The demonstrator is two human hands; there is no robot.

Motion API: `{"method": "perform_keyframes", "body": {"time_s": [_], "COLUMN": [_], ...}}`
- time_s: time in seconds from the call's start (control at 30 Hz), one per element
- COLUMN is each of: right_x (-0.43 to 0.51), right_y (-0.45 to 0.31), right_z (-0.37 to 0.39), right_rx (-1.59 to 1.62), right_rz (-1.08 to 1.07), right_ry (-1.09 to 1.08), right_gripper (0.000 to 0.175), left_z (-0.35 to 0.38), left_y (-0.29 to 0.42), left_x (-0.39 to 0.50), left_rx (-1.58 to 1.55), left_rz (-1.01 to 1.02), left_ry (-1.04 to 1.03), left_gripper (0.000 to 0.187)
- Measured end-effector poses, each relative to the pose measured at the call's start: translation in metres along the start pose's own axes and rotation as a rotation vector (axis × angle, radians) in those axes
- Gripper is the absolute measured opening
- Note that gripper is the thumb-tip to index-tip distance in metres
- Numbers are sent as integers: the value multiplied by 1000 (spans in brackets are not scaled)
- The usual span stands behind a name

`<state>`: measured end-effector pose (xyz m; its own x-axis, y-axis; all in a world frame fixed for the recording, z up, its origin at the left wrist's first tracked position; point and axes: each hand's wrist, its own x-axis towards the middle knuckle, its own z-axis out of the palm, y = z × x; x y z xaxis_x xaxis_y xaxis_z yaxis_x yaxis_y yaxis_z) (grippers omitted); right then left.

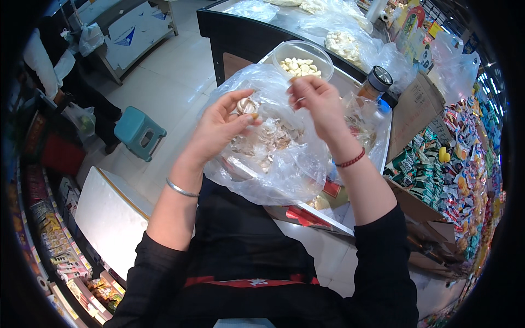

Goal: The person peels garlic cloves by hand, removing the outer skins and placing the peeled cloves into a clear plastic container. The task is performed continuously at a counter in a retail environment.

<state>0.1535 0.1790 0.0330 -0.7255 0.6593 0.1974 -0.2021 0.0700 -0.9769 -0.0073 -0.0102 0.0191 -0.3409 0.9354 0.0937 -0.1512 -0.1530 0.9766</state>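
Observation:
My left hand (223, 123) holds a partly peeled garlic bulb (247, 106) between thumb and fingers. It is raised over a clear plastic bag (287, 176) spread open before me, with loose garlic skins (270, 139) inside. My right hand (313, 98) is a little blurred, to the right of the bulb, with its thumb and fingers bent together; whether something small is between them I cannot tell. Just beyond it stands a round clear plastic tub (331, 65) with peeled garlic cloves (301, 67) in it.
A jar with a metal lid (375, 82) stands right of the tub. Bags of pale food (342, 43) lie on the counter behind. Wrapped snacks (422, 164) fill a cardboard box at right. A blue plastic stool (137, 127) and a person (61, 69) are at left.

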Motion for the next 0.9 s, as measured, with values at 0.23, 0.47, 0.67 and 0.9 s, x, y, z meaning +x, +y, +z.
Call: {"method": "perform_keyframes", "body": {"time_s": [0.23,0.47,0.67,0.9], "right_x": [-31,-42,-34,-24], "right_y": [-3,-22,15,26], "right_z": [54,57,37,25], "right_rx": [-552,-474,-279,-257], "right_rz": [-235,179,141,150], "right_ry": [-156,-49,-54,-161], "right_gripper": [15,24,15,13], "left_z": [-9,12,10,6], "left_y": [-13,-11,-17,-20], "left_x": [2,-4,1,4], "left_rx": [46,346,401,406], "left_rz": [48,98,201,227], "left_ry": [-43,23,50,49], "left_gripper": [46,36,36,36]}}
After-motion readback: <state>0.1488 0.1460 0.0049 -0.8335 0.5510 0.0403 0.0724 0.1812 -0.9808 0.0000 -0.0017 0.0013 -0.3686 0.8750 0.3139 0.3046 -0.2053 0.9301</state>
